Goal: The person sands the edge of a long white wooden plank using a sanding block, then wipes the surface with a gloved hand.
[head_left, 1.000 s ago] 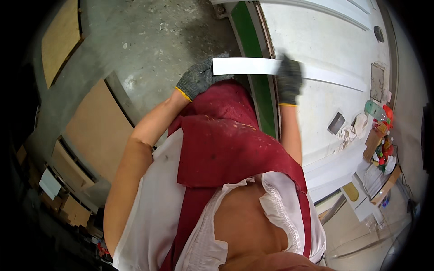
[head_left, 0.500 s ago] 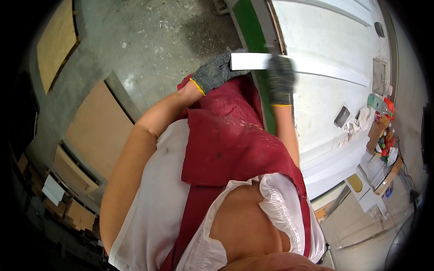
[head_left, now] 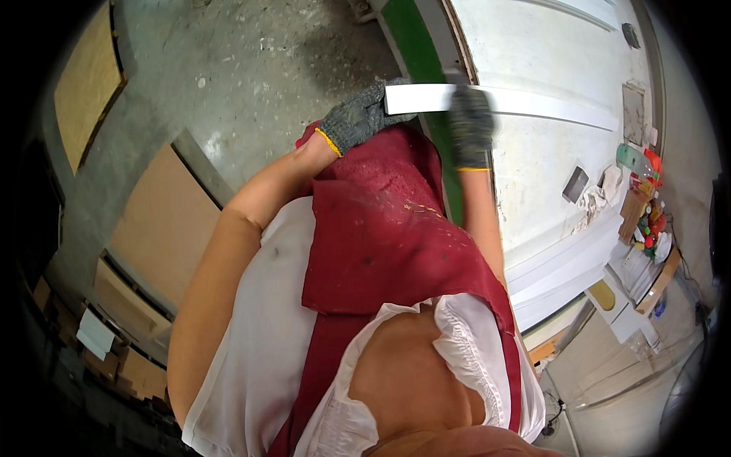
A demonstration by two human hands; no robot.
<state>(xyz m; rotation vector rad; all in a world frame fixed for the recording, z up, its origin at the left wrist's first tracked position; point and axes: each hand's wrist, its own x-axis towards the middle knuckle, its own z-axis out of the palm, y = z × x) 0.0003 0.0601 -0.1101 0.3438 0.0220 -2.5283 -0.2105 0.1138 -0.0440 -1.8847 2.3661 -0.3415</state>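
Note:
A long white strip (head_left: 548, 109) lies across the white worktable (head_left: 533, 179), its left end jutting past the table edge. My left hand (head_left: 352, 119), in a dark grey knit glove with a yellow cuff, is closed around that jutting end, with part of its fingers hidden behind the strip. Over the strip at the table edge is my right hand (head_left: 472, 126) in a matching glove. Motion smears its fingers, and a small dark shape at their far side cannot be made out.
A grey block (head_left: 576, 184) and a crumpled white cloth (head_left: 609, 186) lie on the table. Beyond stand a clear green bottle (head_left: 633, 158) and small bottles. More white strips (head_left: 563, 263) lie along the near side. Brown boards (head_left: 164, 221) lean at the left on the concrete floor (head_left: 251, 68).
The view has shifted slightly. My left hand keeps its hold on the strip's end, and my right hand stays blurred over the strip near the table edge.

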